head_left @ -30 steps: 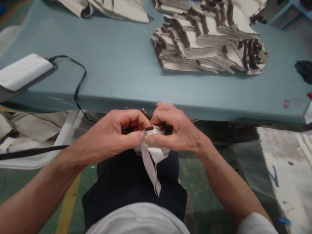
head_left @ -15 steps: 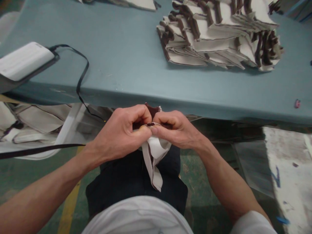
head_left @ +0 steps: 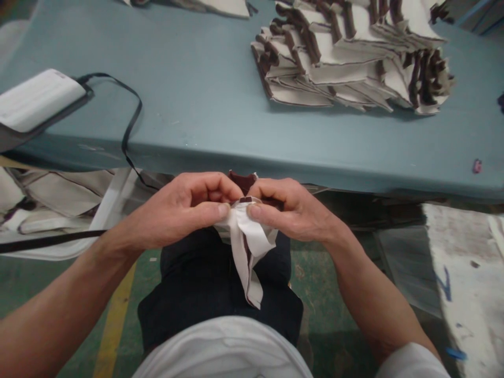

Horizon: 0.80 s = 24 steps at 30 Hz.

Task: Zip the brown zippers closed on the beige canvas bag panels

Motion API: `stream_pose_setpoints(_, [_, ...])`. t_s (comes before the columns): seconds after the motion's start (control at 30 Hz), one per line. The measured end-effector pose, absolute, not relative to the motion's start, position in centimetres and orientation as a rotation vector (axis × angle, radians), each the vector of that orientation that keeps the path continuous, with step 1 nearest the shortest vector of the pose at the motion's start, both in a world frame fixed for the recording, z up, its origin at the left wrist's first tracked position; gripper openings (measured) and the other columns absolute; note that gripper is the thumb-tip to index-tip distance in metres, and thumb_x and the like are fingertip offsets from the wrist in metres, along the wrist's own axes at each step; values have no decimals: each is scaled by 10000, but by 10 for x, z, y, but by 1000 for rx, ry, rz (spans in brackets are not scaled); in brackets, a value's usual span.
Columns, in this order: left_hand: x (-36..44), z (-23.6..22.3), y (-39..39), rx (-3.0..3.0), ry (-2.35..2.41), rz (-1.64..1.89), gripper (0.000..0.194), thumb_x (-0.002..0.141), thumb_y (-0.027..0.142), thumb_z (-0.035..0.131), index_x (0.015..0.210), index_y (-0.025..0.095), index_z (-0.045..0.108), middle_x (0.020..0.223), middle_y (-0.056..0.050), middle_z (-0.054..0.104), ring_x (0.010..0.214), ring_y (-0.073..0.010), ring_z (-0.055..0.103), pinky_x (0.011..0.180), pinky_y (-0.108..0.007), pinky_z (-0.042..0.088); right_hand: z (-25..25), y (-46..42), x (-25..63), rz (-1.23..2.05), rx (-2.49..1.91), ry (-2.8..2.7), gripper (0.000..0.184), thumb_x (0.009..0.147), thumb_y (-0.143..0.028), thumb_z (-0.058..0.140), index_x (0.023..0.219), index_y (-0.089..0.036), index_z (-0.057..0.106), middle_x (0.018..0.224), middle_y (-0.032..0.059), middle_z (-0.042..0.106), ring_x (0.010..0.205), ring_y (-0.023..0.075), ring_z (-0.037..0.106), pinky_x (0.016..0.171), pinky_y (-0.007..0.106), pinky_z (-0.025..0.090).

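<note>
A folded fabric piece point(head_left: 254, 239), off-white on one face and dark brown on the other, hangs over my lap at the table's front edge. My right hand point(head_left: 293, 207) pinches its upper edge between thumb and bent forefinger. At the same edge, my left hand point(head_left: 189, 210) has its thumb in front and fingers behind, with a gap showing between thumb and forefinger further back. A small dark brown bit shows between the two hands at the top of the fold. White strips dangle below, and the brown face rises behind my fingers.
A large pile of similar pieces point(head_left: 350, 58) lies on the blue-green table point(head_left: 189, 110). At left are a white pad-like object point(head_left: 41, 100) with a black strap and a white bin point(head_left: 112, 210) of pieces underneath. A marked white board point(head_left: 468, 283) stands at right.
My left thumb has drawn back leftward from the fold and the left hand has loosened, exposing more white material. My right hand keeps nearly the same place and grip.
</note>
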<state>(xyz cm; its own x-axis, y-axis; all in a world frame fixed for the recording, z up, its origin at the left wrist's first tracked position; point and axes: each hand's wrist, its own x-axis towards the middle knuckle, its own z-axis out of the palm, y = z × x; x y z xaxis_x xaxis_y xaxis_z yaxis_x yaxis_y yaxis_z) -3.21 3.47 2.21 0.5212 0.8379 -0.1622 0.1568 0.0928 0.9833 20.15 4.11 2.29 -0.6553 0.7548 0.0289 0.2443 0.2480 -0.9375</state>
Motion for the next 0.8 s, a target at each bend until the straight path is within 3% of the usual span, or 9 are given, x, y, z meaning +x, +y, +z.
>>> stream_pose_setpoints(0.13, [-26, 29, 31, 1528, 996, 596, 93, 850, 277, 724, 891, 195, 716, 747, 13, 683, 633, -123, 589, 552, -193, 464, 27, 43, 199, 1189, -910, -2227, 208, 901, -256, 612, 719, -195, 533, 663, -56, 470, 606, 91, 403, 608, 261, 288])
stream_pose_setpoints(0.3, [-24, 34, 28, 1713, 1010, 612, 74, 881, 259, 659, 858, 190, 674, 707, 46, 631, 588, -97, 530, 521, -192, 425, 36, 44, 196, 1137, -1004, -2356, 262, 901, -285, 594, 671, -193, 508, 592, -75, 402, 543, 76, 349, 567, 265, 230])
stream_pose_setpoints(0.5, [-29, 31, 24, 1918, 1055, 677, 84, 913, 218, 626, 874, 189, 694, 756, 41, 694, 638, -103, 605, 586, -203, 461, 39, 45, 190, 905, -1019, -2504, 272, 894, -227, 557, 639, -184, 473, 614, -55, 439, 571, 80, 322, 596, 302, 198])
stream_pose_setpoints(0.67, [-31, 26, 24, 1934, 1098, 751, 100, 931, 239, 653, 883, 188, 724, 796, 37, 719, 670, -98, 631, 608, -190, 470, 27, 50, 194, 1345, -926, -2242, 258, 976, -307, 588, 774, -158, 644, 655, -56, 497, 606, 79, 422, 597, 256, 274])
stream_pose_setpoints(0.8, [-33, 21, 23, 1809, 1104, 712, 136, 938, 302, 691, 879, 186, 732, 756, 39, 710, 636, -96, 613, 566, -185, 447, 19, 48, 196, 1536, -906, -2112, 268, 990, -320, 576, 796, -148, 644, 664, -60, 488, 618, 79, 412, 594, 247, 283])
